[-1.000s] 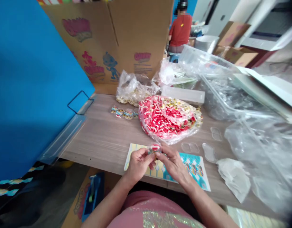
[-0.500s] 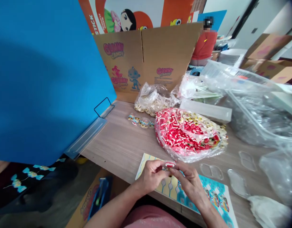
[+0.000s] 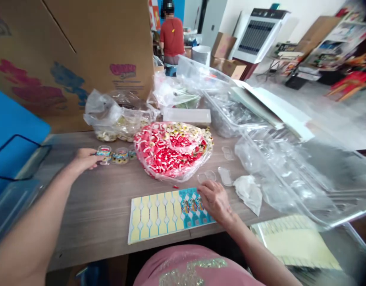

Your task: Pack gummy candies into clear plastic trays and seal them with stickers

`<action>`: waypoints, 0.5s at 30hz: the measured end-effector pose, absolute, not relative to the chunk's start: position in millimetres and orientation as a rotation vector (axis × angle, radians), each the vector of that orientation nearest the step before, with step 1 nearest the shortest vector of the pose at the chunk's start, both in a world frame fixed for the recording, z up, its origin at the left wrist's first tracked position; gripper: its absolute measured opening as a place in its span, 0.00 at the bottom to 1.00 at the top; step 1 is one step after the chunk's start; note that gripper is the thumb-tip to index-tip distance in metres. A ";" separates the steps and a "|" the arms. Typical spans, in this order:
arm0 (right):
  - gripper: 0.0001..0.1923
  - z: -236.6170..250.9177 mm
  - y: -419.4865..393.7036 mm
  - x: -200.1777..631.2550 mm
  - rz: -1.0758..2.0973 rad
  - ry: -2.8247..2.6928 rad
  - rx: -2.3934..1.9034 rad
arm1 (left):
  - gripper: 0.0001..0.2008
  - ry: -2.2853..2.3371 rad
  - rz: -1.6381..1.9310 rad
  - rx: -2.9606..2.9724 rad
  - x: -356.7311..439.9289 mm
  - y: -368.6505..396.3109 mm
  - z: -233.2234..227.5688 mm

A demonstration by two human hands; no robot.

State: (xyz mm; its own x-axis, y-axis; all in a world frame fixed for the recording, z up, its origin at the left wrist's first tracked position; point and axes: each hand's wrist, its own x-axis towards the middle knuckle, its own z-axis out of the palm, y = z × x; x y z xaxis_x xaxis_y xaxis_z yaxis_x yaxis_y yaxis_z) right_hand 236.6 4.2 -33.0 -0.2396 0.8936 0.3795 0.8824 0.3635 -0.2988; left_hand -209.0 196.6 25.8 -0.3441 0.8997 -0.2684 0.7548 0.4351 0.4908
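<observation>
Head-camera view over a wood-grain worktable [image 3: 105, 206]: the person's left hand [image 3: 85, 159] is stretched far out to the left, its fingertips closed in a pinch on a small sealed candy pack [image 3: 104, 153] at the near end of a short row of finished packs [image 3: 121, 155]. The pack sits on the table surface, just left of a large clear bag of red and white gummies [image 3: 171, 153] that bulges at the middle of the table.

The right hand [image 3: 214, 198] lies palm down with fingers loosely spread on the right, blue-printed end of a sticker sheet [image 3: 162, 212], which lies flat near the table's front edge; its left part is yellow with the stickers gone. An empty clear blister shell [image 3: 207, 176] sits just beyond the right hand's fingertips, with another clear shell [image 3: 225, 176] and a crumpled white wrapper [image 3: 248, 192] to its right.

Behind the candy bag stand a smaller bag of pale sweets [image 3: 117, 119], a translucent plastic box [image 3: 187, 116] and a printed cardboard carton [image 3: 81, 51]. Heaped clear plastic sheeting [image 3: 284, 171] covers the table's right side. A person in a red shirt [image 3: 172, 35] stands at the back of the room, facing away.
</observation>
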 end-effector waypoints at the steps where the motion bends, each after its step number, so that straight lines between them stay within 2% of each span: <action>1: 0.10 -31.7 5.6 248.1 -0.016 -2.108 -1.605 | 0.08 2.250 0.329 1.464 -209.1 197.9 26.4; 4: 0.09 -23.8 15.7 276.8 -0.090 -2.101 -1.759 | 0.16 2.399 0.266 1.766 -201.1 186.2 32.6; 7: 0.09 -19.1 30.2 288.6 -0.078 -2.284 -1.827 | 0.15 2.341 0.519 1.913 -171.3 148.9 35.5; 10: 0.12 -20.4 40.9 289.0 -0.036 -2.405 -1.805 | 0.15 1.939 0.864 1.702 -115.5 88.7 30.6; 15: 0.12 -9.5 27.4 281.5 -0.010 -2.181 -1.505 | 0.22 1.218 0.724 1.080 -1.8 5.7 18.6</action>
